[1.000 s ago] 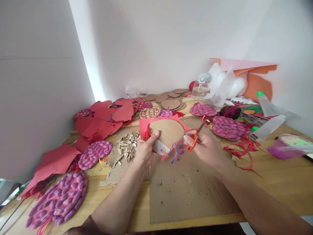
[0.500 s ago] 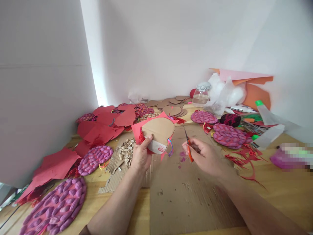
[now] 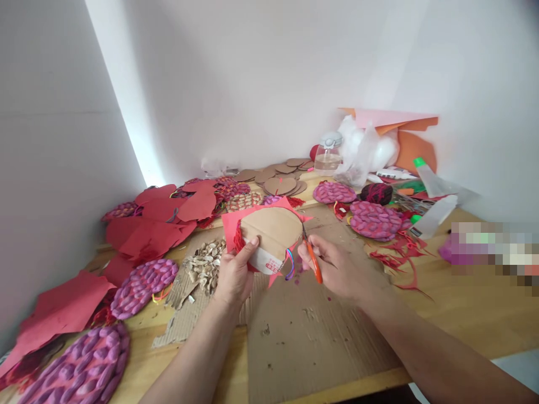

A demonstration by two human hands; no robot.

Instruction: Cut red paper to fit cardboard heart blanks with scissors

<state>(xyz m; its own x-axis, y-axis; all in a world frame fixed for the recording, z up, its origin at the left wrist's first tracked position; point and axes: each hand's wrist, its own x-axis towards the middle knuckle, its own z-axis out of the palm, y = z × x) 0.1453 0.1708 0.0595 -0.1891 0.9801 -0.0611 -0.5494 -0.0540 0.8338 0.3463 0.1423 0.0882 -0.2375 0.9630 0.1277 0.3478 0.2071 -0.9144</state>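
Note:
Between thumb and fingers, my left hand (image 3: 238,272) grips a brown cardboard piece (image 3: 272,227) with a rounded top edge and a printed lower part. Red paper (image 3: 231,223) lies behind it and sticks out in points around its outline. A red tassel hangs at its left side, and a loop of blue and pink cord (image 3: 289,264) at its lower right. My right hand (image 3: 332,264) is closed on orange-handled scissors (image 3: 314,261), blades pointing up at the right edge of the cardboard and red paper. Whether the blades are apart is hard to see.
Below the hands lies a cardboard sheet (image 3: 311,342), with a pile of shells (image 3: 205,266) to its left. Purple-studded discs (image 3: 143,287) and red paper pieces (image 3: 63,308) lie leftward. At the back are cardboard cutouts (image 3: 280,185), a lidded jar (image 3: 328,160) and plastic bags (image 3: 370,151).
My right hand has brought the scissors left, up to the right edge of the held cardboard and red paper. My left hand keeps its hold. The view has shifted slightly.

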